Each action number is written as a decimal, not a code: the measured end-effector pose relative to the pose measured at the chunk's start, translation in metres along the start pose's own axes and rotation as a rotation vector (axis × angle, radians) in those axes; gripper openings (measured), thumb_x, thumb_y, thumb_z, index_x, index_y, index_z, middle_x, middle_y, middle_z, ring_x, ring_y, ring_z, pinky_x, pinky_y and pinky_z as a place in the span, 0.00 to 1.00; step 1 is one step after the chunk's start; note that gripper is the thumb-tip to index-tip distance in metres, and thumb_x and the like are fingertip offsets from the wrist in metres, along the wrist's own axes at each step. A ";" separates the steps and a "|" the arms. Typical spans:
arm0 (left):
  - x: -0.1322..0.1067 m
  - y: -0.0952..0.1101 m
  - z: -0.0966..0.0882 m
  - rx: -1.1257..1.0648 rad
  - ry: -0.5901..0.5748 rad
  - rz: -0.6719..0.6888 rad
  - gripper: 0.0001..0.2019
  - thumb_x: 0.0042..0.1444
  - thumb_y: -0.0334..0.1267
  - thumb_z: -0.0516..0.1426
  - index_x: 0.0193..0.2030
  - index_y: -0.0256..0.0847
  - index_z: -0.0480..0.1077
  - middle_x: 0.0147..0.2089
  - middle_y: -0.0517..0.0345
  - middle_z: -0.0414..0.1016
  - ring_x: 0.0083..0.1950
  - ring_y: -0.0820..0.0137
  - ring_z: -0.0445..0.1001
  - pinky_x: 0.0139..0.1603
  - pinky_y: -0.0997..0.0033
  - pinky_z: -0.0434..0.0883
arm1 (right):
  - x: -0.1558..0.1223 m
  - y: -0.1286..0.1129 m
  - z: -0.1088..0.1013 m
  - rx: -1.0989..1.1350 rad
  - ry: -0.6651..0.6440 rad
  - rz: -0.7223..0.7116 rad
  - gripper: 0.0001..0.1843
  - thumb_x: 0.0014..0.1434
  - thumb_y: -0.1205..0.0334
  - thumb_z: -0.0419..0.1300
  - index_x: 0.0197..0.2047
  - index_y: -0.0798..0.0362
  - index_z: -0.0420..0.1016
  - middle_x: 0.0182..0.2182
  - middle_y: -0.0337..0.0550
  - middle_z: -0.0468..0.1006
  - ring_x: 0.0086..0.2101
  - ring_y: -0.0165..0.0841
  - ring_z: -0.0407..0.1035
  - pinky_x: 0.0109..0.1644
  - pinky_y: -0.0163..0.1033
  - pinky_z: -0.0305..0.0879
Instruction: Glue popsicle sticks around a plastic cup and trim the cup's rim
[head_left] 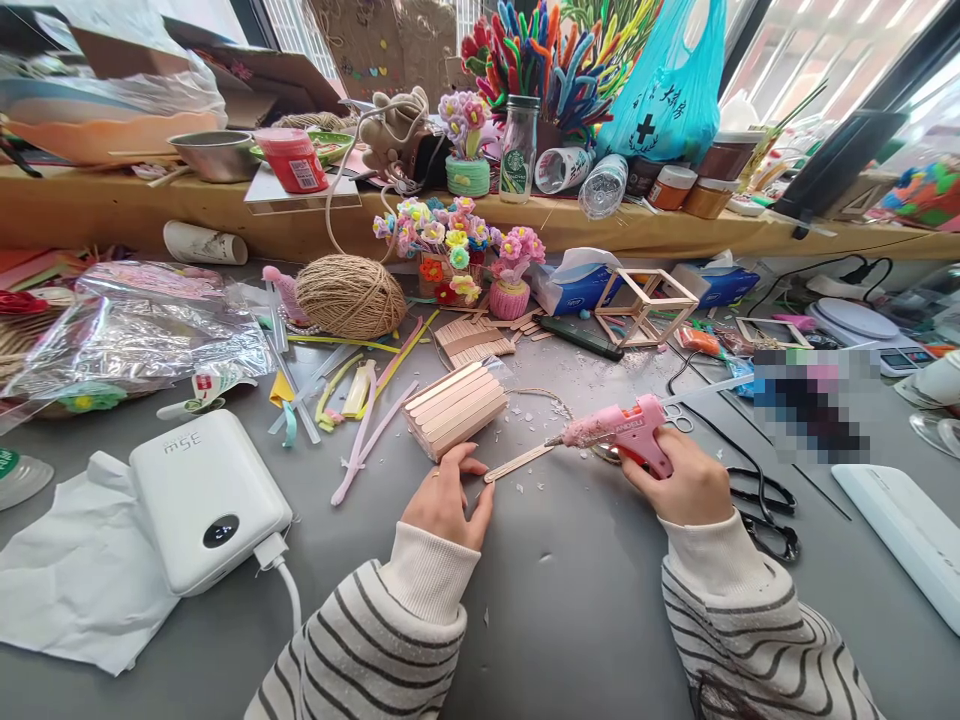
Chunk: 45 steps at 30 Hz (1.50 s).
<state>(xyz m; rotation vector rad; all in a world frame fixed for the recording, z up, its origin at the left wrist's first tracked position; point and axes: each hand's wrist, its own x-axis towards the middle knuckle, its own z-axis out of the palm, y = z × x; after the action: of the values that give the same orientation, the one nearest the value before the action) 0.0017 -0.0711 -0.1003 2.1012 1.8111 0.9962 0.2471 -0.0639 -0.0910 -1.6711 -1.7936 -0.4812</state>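
My right hand [688,478] is wrapped round the handle of a pink hot glue gun [619,428], with a clear glue stick showing behind it. The gun's nozzle touches or hovers just over the far end of a flat wooden craft stick [519,464]; which one, I cannot tell. The near end of that stick sits at the thumb and forefinger of my left hand [448,495], which are closed about it. Just beyond my left hand is a bundle of joined craft sticks [455,408], resting on the grey table [570,600].
A white power bank [210,500] with a cable lies at left on white paper. Black scissors [772,535] are beside my right wrist. Behind stand a twine ball [351,297], a stick-built cube frame [646,303] and pipe-cleaner flowers [517,250]. A crowded shelf [300,222] runs along the back.
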 end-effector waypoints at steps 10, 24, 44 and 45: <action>0.000 -0.001 0.001 -0.012 -0.003 -0.001 0.18 0.50 0.32 0.55 0.48 0.44 0.57 0.34 0.67 0.75 0.23 0.75 0.63 0.30 0.73 0.68 | 0.000 -0.001 0.000 0.033 -0.008 -0.021 0.09 0.50 0.59 0.56 0.22 0.53 0.63 0.17 0.35 0.63 0.18 0.26 0.56 0.23 0.33 0.51; -0.001 -0.001 0.001 -0.013 -0.006 -0.005 0.17 0.50 0.32 0.54 0.48 0.43 0.57 0.34 0.66 0.76 0.23 0.75 0.63 0.30 0.74 0.67 | -0.001 0.000 0.000 0.046 -0.017 -0.017 0.05 0.49 0.64 0.54 0.23 0.52 0.63 0.19 0.35 0.65 0.19 0.26 0.58 0.24 0.33 0.52; 0.000 0.000 0.000 -0.007 -0.003 0.001 0.17 0.50 0.32 0.54 0.48 0.42 0.57 0.34 0.65 0.76 0.22 0.75 0.62 0.29 0.74 0.68 | -0.001 0.004 0.000 -0.001 -0.030 0.028 0.06 0.48 0.62 0.53 0.22 0.52 0.64 0.18 0.37 0.64 0.20 0.28 0.56 0.24 0.33 0.52; 0.000 0.000 0.000 -0.008 -0.004 0.001 0.17 0.50 0.32 0.54 0.48 0.42 0.57 0.34 0.65 0.76 0.22 0.75 0.62 0.30 0.74 0.68 | -0.001 0.004 -0.001 -0.007 -0.024 0.023 0.05 0.48 0.62 0.53 0.23 0.52 0.64 0.18 0.37 0.64 0.19 0.28 0.56 0.24 0.33 0.52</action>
<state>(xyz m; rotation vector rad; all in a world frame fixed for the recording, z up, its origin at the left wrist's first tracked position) 0.0016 -0.0711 -0.1004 2.0985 1.8009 0.9966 0.2516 -0.0640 -0.0917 -1.7074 -1.7898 -0.4590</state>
